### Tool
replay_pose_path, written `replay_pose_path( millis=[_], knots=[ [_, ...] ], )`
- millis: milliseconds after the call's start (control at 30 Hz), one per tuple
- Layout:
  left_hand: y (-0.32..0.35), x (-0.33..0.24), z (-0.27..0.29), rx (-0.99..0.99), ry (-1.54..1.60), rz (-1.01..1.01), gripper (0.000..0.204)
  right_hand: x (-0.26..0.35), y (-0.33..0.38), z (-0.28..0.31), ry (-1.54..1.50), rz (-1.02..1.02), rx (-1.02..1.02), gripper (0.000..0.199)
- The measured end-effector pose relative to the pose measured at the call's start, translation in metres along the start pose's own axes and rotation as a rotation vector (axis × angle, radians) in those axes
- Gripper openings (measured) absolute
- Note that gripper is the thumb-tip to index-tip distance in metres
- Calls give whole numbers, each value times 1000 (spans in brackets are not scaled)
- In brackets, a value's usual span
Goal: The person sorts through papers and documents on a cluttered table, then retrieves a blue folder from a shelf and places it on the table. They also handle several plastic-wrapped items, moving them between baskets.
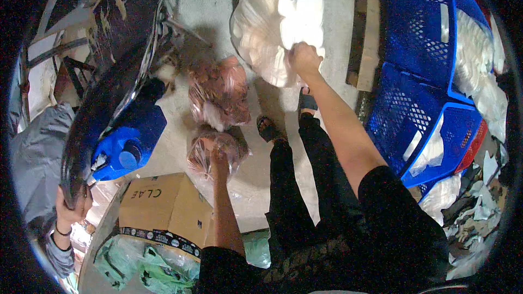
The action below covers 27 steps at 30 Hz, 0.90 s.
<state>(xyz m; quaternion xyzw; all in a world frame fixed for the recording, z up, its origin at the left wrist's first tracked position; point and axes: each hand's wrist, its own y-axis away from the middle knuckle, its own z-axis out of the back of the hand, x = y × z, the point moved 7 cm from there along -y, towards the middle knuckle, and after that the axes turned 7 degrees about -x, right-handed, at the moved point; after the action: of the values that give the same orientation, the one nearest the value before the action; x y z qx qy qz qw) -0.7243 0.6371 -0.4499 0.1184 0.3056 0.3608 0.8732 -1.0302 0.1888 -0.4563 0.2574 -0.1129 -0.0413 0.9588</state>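
My right hand (305,61) is closed on the gathered edge of a big clear plastic bag (267,19) full of white, rounded pieces that look like foam containers. The bag rests on the concrete floor ahead of my feet. Down at the left, my left hand (217,151) is closed on a reddish see-through plastic bag (234,152); its fingers are partly covered by the film. A second reddish bag (218,87), crumpled and filled, touches it on the far side. What fills the reddish bags cannot be made out.
Blue perforated crates (414,98) line the right, beside a wooden beam (368,27). On the left are a cardboard box (163,207), green plastic bags (147,261), a blue jerrycan (131,149) and a large dark curved panel (109,60), gripped by another person's hand (73,207).
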Motion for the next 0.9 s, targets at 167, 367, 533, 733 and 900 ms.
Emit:
replay_pose_path(
  millis=[167,367,533,733,900],
  knots=[
    [112,-46,-51,643,411,426,44,-46,4,70,-347,303,-246,29],
    [166,-130,-4,673,476,571,41,-123,85,235,-388,396,-260,32],
    [171,-107,46,529,750,911,43,-289,274,420,-274,173,-311,25],
    [134,-158,80,265,974,558,39,-558,421,563,-83,-415,-638,32],
    [46,-321,186,136,160,23,35,-526,308,520,21,-444,-704,27]
  ],
)
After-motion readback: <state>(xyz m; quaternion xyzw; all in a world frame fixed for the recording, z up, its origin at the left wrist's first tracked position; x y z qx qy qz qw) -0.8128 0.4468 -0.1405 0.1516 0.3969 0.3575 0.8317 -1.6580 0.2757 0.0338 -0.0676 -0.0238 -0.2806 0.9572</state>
